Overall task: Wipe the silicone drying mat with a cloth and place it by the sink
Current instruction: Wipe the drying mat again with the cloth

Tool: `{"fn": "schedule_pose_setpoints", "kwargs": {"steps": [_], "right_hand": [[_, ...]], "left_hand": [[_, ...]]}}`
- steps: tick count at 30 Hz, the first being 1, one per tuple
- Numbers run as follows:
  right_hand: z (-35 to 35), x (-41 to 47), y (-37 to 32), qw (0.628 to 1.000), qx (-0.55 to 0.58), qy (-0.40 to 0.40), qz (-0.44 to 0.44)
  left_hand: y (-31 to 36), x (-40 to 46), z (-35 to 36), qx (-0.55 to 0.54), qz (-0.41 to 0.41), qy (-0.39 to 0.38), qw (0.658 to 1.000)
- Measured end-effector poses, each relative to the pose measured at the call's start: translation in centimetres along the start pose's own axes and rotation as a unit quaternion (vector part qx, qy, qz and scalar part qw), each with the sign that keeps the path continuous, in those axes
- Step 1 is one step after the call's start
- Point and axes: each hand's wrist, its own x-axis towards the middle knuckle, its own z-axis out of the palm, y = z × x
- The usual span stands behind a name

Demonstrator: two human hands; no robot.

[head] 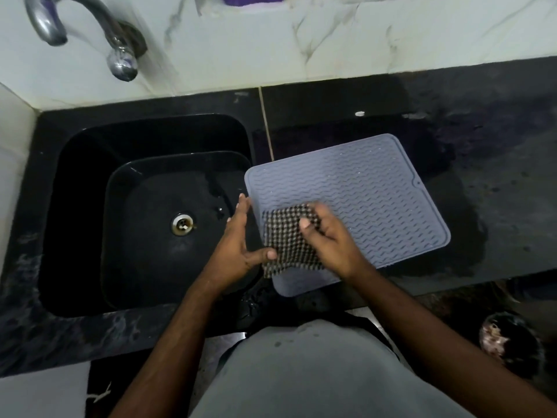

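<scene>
Wiping is the step in hand: the right hand (pixel 327 236) presses a checked black-and-white cloth (pixel 286 239) onto the grey ribbed rectangular silicone drying mat (pixel 361 188), its fingers curled into the fabric so that its grip is closed on the cloth. Just to the left of that grip, the left hand (pixel 241 236) lies with straight fingers along the mat's left edge, thumb touching the cloth's lower corner; its grip is open and seems only to steady the mat. The mat itself rests on the black stone bench (pixel 482 164), stretching away ahead and to the right of the right hand, with its left corner jutting slightly over the rim of the black square sink (pixel 90 164) that lies beyond the left hand. Small water drops glint on the ribs farther from the cloth, so I judge only the near left part to be covered and most of the wiping to be left. The next move calls for sweeping the cloth forward and to the right across the wavy ribs with firm downward pressure, while the left hand holds the edge so the soft mat neither slides nor buckles. A curved metal tap (pixel 90 31) stands far ahead on the wall.
</scene>
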Motion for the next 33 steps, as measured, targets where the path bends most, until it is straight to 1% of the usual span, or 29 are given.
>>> {"fn": "schedule_pose_setpoints", "kwargs": {"steps": [3, 5, 7, 10, 12, 13, 17, 18, 20, 22, 24, 26, 28, 31, 33], "right_hand": [[-4.0, 1.0, -1.5, 0.992, 0.071, 0.106, 0.006], [-7.1, 1.6, -1.5, 0.982, 0.083, 0.170, -0.005], [-10.0, 2.2, -0.8, 0.968, 0.069, 0.239, -0.019], [-13.8, 3.3, 0.7, 0.932, 0.026, 0.357, -0.053], [-15.2, 4.2, 2.4, 0.913, -0.029, 0.403, -0.059], [-15.6, 4.9, 3.6, 0.909, -0.056, 0.409, -0.053], [-13.6, 7.0, 7.3, 0.921, -0.137, 0.363, 0.025], [-12.3, 7.2, 7.5, 0.923, -0.156, 0.350, 0.030], [-9.5, 7.2, 7.2, 0.933, -0.173, 0.314, -0.005], [-6.4, 6.9, 6.4, 0.951, -0.171, 0.254, -0.033], [-4.0, 6.8, 6.0, 0.969, -0.167, 0.179, -0.037], [-2.3, 6.9, 5.2, 0.988, -0.107, 0.108, -0.018], [-2.1, 7.0, 3.7, 0.997, -0.010, 0.075, 0.001], [-4.3, 7.6, 1.1, 0.990, 0.101, 0.085, 0.055], [-6.6, 8.1, -0.4, 0.975, 0.163, 0.124, 0.081]], "left_hand": [[1.6, 1.8, 1.1, 0.004, 0.039, 0.002, 0.999], [1.8, 3.0, 1.6, 0.025, 0.051, 0.006, 0.998], [1.9, 3.7, 1.9, 0.069, 0.042, 0.010, 0.997], [2.1, 4.5, 2.3, 0.115, 0.041, 0.015, 0.992], [1.9, 4.7, 2.3, 0.123, 0.023, 0.021, 0.992], [1.6, 4.8, 2.4, 0.116, 0.010, 0.024, 0.993], [1.2, 4.0, 3.4, -0.014, -0.074, 0.032, 0.997], [1.1, 3.7, 3.5, -0.017, -0.083, 0.035, 0.996], [1.0, 3.4, 3.7, 0.006, -0.088, 0.035, 0.995], [0.8, 3.6, 3.5, 0.030, -0.087, 0.040, 0.995], [1.0, 4.2, 3.1, 0.062, -0.075, 0.055, 0.994], [1.1, 4.7, 2.8, 0.078, -0.066, 0.073, 0.992], [1.3, 5.2, 2.9, 0.089, -0.057, 0.090, 0.990], [2.0, 6.0, 3.4, 0.136, -0.039, 0.112, 0.984], [2.3, 6.6, 3.7, 0.172, -0.029, 0.105, 0.979]]}}
